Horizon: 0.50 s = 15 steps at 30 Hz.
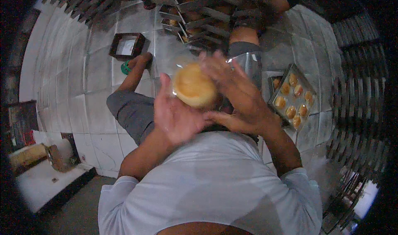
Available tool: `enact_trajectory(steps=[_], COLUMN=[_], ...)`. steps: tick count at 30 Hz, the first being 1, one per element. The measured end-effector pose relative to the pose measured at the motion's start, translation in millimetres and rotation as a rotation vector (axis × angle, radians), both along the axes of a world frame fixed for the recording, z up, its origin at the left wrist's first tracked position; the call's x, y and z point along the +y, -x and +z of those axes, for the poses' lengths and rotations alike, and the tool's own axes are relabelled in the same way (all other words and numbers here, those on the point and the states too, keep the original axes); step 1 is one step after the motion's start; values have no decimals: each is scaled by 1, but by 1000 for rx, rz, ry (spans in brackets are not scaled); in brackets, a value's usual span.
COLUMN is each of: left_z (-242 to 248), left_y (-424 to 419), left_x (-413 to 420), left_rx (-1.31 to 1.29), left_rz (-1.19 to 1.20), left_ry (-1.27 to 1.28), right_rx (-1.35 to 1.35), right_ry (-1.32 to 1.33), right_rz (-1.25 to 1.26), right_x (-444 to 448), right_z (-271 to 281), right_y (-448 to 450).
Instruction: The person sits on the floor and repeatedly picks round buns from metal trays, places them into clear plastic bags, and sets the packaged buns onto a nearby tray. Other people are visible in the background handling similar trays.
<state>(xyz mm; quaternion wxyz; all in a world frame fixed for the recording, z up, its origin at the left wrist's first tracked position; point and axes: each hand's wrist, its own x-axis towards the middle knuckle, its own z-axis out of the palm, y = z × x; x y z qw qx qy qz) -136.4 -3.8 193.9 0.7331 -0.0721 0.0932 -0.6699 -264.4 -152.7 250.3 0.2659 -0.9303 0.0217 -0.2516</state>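
A round golden bun [194, 85], which seems to be in clear plastic film, rests against the palm and raised thumb of my left hand [178, 118]. My right hand [239, 93] is beside the bun on its right, with its fingers at the bun's upper right edge. Motion blurs these fingers, so I cannot tell whether they pinch anything. Shiny clear plastic [245, 59] shows just beyond my right fingertips. Both hands are in front of my white shirt [214, 172], above my lap.
Stacked metal trays [199, 20] with buns stand ahead on the tiled floor [101, 110]. To my right, a tray [300, 93] holds several buns. A dark square box [127, 45] sits beyond my left foot [140, 60]. A white ledge [53, 179] is at lower left.
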Motion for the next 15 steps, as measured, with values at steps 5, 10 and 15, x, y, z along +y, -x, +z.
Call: enact_trajectory(steps=[5, 10, 15], left_z=[-4, -70, -78], left_y=[25, 22, 23], left_x=[-5, -31, -63], left_rx=[-747, -1275, -1520], left_rz=[-18, -214, -61], left_ry=[-323, -596, -706], right_rx=[148, 176, 75], right_ry=[-571, -1225, -1458], right_rz=[-110, -433, -625], right_x=[-18, -15, -30], right_z=[-19, -90, -121], right_y=[59, 99, 116])
